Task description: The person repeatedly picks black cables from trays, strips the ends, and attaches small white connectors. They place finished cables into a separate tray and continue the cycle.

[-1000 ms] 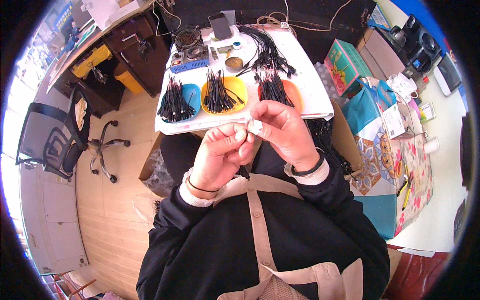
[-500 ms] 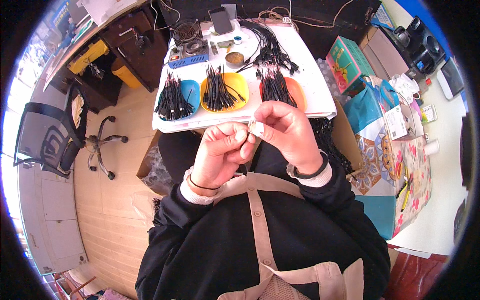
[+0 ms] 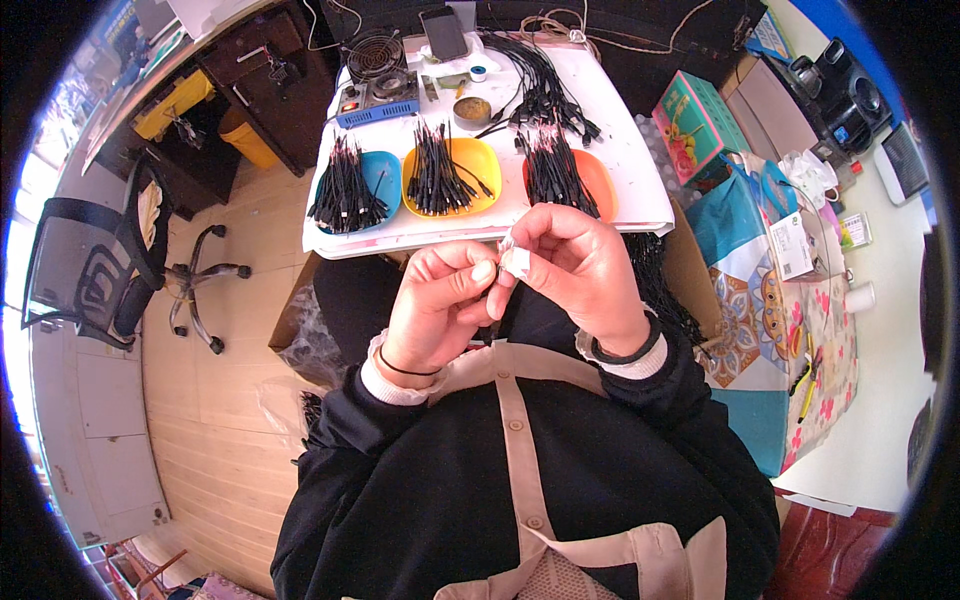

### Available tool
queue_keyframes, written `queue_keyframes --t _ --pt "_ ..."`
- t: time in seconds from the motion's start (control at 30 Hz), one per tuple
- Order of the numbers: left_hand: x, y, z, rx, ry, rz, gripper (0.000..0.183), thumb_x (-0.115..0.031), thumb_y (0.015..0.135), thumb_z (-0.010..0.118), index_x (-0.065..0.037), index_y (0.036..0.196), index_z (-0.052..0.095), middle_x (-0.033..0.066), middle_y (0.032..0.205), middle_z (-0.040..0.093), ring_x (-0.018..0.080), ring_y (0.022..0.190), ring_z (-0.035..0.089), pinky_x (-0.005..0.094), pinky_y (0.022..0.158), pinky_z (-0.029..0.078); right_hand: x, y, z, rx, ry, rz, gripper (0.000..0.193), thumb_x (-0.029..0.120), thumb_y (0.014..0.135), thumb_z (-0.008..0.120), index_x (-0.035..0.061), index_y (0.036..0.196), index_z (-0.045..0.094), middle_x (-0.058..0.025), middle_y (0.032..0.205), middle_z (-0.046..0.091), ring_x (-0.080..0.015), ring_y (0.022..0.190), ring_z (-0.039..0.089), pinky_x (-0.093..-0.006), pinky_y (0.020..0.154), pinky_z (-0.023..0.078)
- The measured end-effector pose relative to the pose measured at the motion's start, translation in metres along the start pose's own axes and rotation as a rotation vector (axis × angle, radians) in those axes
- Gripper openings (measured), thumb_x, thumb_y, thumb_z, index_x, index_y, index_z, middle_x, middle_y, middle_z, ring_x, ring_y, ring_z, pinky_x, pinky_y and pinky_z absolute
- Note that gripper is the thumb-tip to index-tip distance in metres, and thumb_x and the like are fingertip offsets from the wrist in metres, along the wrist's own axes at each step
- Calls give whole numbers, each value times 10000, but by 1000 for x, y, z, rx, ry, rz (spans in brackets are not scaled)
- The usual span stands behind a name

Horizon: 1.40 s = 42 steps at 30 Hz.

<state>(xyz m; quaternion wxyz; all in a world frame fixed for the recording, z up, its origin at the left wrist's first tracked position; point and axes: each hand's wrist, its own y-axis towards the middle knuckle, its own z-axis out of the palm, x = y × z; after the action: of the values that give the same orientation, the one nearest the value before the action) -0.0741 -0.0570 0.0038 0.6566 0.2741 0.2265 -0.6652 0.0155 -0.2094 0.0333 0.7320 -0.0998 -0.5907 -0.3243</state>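
My left hand [image 3: 440,295] and my right hand [image 3: 580,270] meet in front of the table edge, both with thumb and fingers pinched together. A tiny piece between their fingertips is too small and too covered to name. A white wrap [image 3: 517,262] shows at my right thumb and fingertips. Just beyond my hands stand a blue bowl [image 3: 378,165], a yellow bowl [image 3: 482,158] and an orange-red bowl [image 3: 598,185]. Bundles of short black cables [image 3: 345,195] with pinkish wire ends lie in them.
On the white table [image 3: 640,205] sit a blue box-shaped device [image 3: 378,108], a round tin [image 3: 472,113], a small spool [image 3: 478,73], a black phone [image 3: 443,36] and a heap of black cables [image 3: 545,95]. An office chair [image 3: 100,260] stands left; a cloth-covered surface [image 3: 770,330] is right.
My hands stay pinched together in nearly the same place, with only slight finger shifts. The view has moved slightly. Bowls and cables lie as before.
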Motion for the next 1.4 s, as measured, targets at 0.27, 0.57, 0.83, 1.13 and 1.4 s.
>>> queue_keyframes --t 0.27,0.57,0.83,1.13,1.4 --pt "10 2 -3 63 -94 68 149 -109 902 608 31 945 633 97 725 630 66 527 450 180 462 270 -4 -1 -1 -17 96 34 126 48 890 640 -22 979 583 -35 868 627 -104 792 628 -225 734 511" --pt "12 -1 1 -33 107 285 109 -18 901 594 40 989 624 126 815 670 88 626 554 178 508 354 -10 -5 9 -137 72 -56 126 69 894 646 -24 961 593 -39 857 633 -93 735 621 -209 679 501" --pt "9 -6 0 -37 53 224 91 -7 893 602 42 966 625 121 808 668 107 646 588 181 528 387 -6 -4 6 -1 -36 -107 130 42 908 615 -38 998 565 -47 897 612 -104 796 622 -230 732 511" --pt "12 -6 -5 27 -42 168 79 -10 888 609 41 944 634 105 847 669 122 664 611 187 545 426 -6 -2 7 1 69 16 129 50 915 603 -35 1004 566 -56 904 617 -125 817 634 -237 738 517" --pt "8 -3 -4 -94 746 278 120 -8 895 601 51 991 640 118 780 676 64 571 504 181 500 381 -19 1 -11 -22 170 115 92 52 921 566 -5 988 537 -38 848 570 -118 707 583 -252 657 497"
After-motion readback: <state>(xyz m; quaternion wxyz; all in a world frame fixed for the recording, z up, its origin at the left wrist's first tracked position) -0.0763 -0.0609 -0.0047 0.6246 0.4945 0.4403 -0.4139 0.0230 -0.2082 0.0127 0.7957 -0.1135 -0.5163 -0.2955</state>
